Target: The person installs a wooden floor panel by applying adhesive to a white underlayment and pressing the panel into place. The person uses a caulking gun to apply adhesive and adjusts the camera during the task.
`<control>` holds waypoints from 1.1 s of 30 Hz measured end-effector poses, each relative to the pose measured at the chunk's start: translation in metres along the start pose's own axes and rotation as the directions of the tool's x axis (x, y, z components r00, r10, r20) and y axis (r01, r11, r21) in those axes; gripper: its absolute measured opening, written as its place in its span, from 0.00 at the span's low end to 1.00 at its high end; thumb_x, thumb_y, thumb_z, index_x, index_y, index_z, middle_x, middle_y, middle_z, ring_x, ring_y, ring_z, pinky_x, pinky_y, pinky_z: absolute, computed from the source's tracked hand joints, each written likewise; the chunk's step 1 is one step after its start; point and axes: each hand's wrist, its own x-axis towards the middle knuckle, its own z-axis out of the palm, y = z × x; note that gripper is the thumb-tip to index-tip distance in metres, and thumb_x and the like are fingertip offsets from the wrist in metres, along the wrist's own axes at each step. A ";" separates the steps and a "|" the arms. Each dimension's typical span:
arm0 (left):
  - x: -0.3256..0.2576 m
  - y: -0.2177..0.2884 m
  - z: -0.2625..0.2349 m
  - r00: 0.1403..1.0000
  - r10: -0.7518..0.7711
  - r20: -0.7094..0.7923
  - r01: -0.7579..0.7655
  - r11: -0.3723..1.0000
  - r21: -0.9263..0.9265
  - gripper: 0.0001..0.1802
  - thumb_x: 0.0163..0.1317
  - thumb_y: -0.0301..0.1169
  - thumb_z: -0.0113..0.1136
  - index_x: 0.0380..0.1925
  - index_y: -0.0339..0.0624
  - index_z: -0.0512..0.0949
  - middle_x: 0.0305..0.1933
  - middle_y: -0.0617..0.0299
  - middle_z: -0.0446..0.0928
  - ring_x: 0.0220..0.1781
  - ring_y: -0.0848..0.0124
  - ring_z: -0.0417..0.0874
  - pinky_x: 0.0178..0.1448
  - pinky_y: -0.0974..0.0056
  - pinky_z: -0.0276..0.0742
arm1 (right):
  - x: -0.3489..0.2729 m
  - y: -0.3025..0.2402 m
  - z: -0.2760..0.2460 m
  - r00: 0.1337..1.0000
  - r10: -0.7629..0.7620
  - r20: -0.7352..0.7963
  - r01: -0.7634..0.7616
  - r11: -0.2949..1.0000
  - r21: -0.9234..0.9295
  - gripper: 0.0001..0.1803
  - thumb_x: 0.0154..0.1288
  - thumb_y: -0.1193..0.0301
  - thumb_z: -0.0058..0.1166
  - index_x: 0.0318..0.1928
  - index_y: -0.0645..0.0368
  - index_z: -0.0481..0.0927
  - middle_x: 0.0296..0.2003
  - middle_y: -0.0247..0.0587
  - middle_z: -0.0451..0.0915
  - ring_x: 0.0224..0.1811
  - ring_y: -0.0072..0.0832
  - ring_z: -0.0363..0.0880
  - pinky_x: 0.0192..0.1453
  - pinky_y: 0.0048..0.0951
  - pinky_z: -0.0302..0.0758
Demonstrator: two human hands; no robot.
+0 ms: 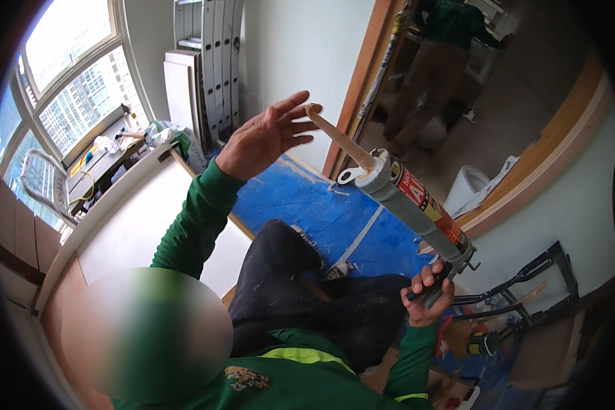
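My right hand (427,297) grips the handle of a caulking gun (417,205) and holds it up, slanting toward the upper left. The gun carries a grey cartridge with a red and black label and a long tan nozzle (338,140). My left hand (263,137) is raised with its fingers spread, and its fingertips are at the nozzle's tip. It holds nothing. Both sleeves are green. My dark-trousered knees (307,287) are below the gun.
Blue sheeting (307,205) covers the floor. A white board (137,225) lies at the left below a curved window (75,96). A folded ladder (215,61) and white panels lean on the far wall. Another person (437,61) stands in the wood-framed doorway. A black metal frame (526,287) is at the right.
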 end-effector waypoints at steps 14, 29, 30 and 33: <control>0.074 -0.043 0.082 0.972 0.083 0.220 0.038 0.869 -0.494 0.21 0.88 0.41 0.51 0.60 0.33 0.81 0.57 0.49 0.82 0.68 0.44 0.86 0.66 0.58 0.94 | -0.041 -0.008 -0.037 0.996 -0.053 -0.068 0.064 0.983 0.173 0.20 0.87 0.59 0.48 0.66 0.59 0.73 0.53 0.47 0.83 0.60 0.46 0.87 0.46 0.58 0.87; 0.064 -0.032 0.034 1.000 -0.025 -0.001 0.023 0.910 0.414 0.14 0.84 0.41 0.61 0.47 0.43 0.85 0.47 0.62 0.86 0.57 0.64 0.93 0.61 0.59 0.94 | -0.049 -0.017 -0.025 0.956 -0.156 -0.249 0.144 0.987 -0.065 0.21 0.83 0.61 0.56 0.62 0.64 0.75 0.48 0.53 0.85 0.54 0.55 0.90 0.44 0.58 0.93; 0.061 -0.033 0.033 1.000 -0.027 -0.006 0.027 0.907 0.420 0.14 0.84 0.42 0.61 0.48 0.43 0.85 0.48 0.62 0.86 0.56 0.65 0.92 0.61 0.59 0.93 | -0.049 -0.018 -0.025 0.947 -0.174 -0.272 0.152 0.983 -0.100 0.21 0.82 0.60 0.57 0.62 0.64 0.75 0.48 0.53 0.85 0.53 0.56 0.90 0.43 0.58 0.93; 0.051 -0.040 0.034 0.998 0.007 -0.070 0.020 0.923 0.385 0.14 0.84 0.42 0.60 0.50 0.42 0.84 0.48 0.62 0.85 0.55 0.67 0.91 0.60 0.61 0.91 | -0.047 -0.016 -0.022 0.926 -0.200 -0.320 0.159 0.976 -0.148 0.22 0.81 0.59 0.58 0.62 0.64 0.75 0.46 0.52 0.85 0.51 0.55 0.90 0.40 0.57 0.93</control>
